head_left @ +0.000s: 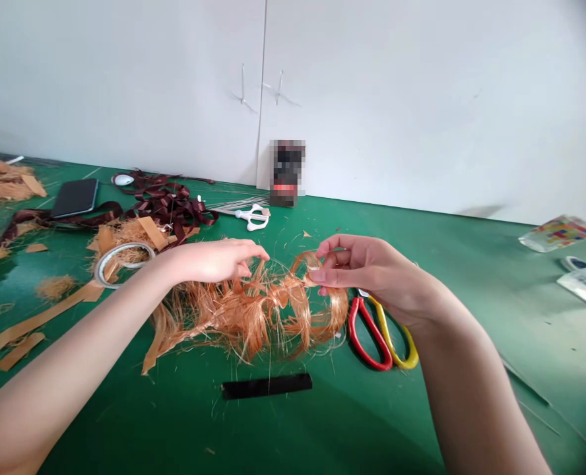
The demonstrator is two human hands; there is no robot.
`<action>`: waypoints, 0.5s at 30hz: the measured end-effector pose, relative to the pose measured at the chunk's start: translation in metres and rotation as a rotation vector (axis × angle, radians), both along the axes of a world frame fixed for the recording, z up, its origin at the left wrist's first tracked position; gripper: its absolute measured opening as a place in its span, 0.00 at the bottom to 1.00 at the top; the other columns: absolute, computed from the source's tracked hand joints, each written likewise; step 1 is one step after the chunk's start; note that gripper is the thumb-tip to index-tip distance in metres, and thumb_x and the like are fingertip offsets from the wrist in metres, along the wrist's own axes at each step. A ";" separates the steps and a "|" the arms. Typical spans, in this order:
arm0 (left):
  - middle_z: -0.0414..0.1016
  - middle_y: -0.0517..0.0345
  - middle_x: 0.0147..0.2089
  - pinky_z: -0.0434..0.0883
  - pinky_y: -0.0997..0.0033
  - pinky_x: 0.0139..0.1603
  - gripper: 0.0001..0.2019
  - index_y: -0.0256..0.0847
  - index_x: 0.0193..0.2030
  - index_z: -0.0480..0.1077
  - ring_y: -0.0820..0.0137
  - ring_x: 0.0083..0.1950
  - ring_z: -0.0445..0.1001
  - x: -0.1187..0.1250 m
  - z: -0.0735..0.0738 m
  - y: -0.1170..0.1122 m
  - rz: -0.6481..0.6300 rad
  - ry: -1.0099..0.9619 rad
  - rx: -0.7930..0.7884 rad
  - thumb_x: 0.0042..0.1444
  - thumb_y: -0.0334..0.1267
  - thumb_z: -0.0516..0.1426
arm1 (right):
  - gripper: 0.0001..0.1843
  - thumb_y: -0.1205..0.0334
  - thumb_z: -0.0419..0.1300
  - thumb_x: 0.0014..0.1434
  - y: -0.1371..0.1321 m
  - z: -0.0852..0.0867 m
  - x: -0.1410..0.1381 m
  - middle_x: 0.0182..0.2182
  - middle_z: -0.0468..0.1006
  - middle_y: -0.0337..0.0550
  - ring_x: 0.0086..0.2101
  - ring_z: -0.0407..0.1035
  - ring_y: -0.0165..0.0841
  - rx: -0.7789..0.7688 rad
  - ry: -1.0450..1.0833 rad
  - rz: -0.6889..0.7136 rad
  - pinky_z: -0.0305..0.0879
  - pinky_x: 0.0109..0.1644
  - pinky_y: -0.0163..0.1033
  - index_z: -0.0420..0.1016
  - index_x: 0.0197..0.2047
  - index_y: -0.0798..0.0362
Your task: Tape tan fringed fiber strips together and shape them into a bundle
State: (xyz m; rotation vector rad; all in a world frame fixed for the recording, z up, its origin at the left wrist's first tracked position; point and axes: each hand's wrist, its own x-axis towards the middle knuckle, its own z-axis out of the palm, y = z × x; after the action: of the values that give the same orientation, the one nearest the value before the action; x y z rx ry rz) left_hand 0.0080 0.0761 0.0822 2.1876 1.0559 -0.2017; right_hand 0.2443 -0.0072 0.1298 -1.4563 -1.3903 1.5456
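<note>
Bare, slender forearms, the left forearm [70,366] at lower left of the frame and the right forearm [476,389] at lower right, smooth-skinned and narrowing to slim wrists, then a long-fingered left hand [211,260] and right hand [372,270] near mid-frame.

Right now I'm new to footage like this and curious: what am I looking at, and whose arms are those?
This picture comes from a camera worn on a person's head, looking forward and down, so the two arms are that person's own. The right hand pinches a loose bundle of orange fibre strands, and the left hand is curled just over them. Nearby lie scissors with red and yellow handles and a black strip. Farther off on the green tabletop are dark red ribbon, white-handled scissors and a roll of tape.
</note>
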 end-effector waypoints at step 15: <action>0.72 0.56 0.52 0.67 0.62 0.55 0.14 0.43 0.38 0.74 0.63 0.55 0.68 0.013 0.048 -0.047 -0.152 -0.430 0.728 0.62 0.49 0.54 | 0.17 0.58 0.72 0.43 0.001 -0.002 0.001 0.23 0.76 0.35 0.25 0.71 0.28 0.025 -0.046 -0.078 0.63 0.30 0.36 0.70 0.32 0.53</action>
State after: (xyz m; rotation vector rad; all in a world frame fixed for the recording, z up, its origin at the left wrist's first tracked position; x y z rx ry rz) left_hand 0.0205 0.0290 0.1298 2.7676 0.7800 0.6611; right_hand 0.2451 -0.0059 0.1282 -1.5213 -1.3578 1.4496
